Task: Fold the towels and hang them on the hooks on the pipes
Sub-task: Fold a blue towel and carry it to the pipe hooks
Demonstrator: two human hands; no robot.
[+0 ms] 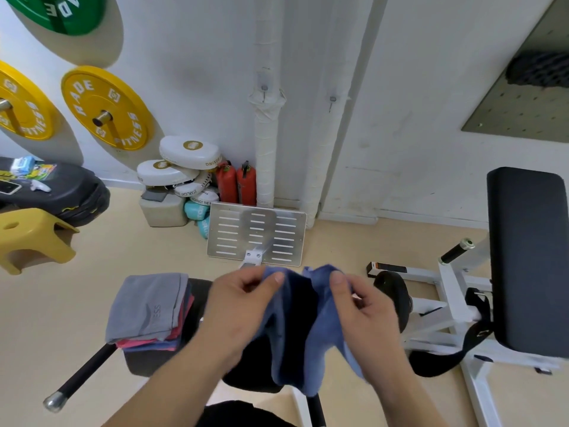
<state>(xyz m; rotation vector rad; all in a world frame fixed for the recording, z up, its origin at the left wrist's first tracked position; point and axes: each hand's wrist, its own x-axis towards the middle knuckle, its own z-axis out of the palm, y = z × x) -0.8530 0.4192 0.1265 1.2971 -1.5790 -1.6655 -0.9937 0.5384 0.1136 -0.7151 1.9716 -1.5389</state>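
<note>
Head view, early in the task: hooks (pixel 264 89) on the pipes (pixel 265 155), upper centre, carry nothing. Left hand (pixel 243 300) and right hand (pixel 366 306) each pinch the top edge of a blue towel (pixel 308 331), lower centre, which sags between them in a loose fold. Folding looks half done and hanging is all still to do. Stack (pixel 151 309) at lower left looks folded, grey over pink and blue. Cloth is limp and matte. Pipes are white and tape-wound; hooks are small metal.
</note>
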